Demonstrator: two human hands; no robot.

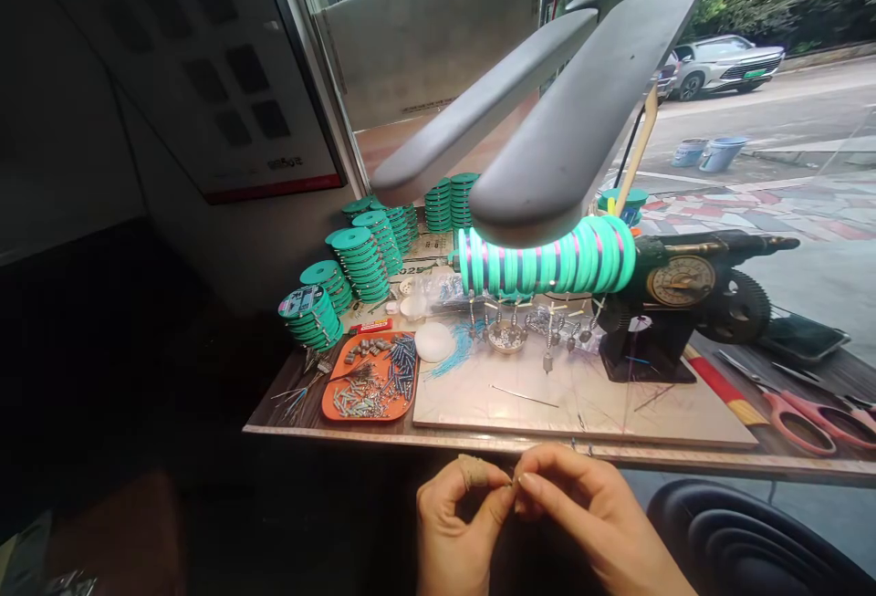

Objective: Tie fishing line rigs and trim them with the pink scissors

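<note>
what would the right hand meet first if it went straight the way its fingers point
Most likely the left hand, at its fingertips, which lie right against or just ahead of the right hand; depth there is hard to judge from this one view.

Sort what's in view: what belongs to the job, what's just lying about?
Probably the job's:
left hand and right hand; anything pinched is too small to tell
orange parts tray
mounted green spools

Probably just lying about:
flat dark device
blue buckets
silver car

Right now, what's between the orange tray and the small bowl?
A white round piece and a spread of blue strands, in the head view.
</note>
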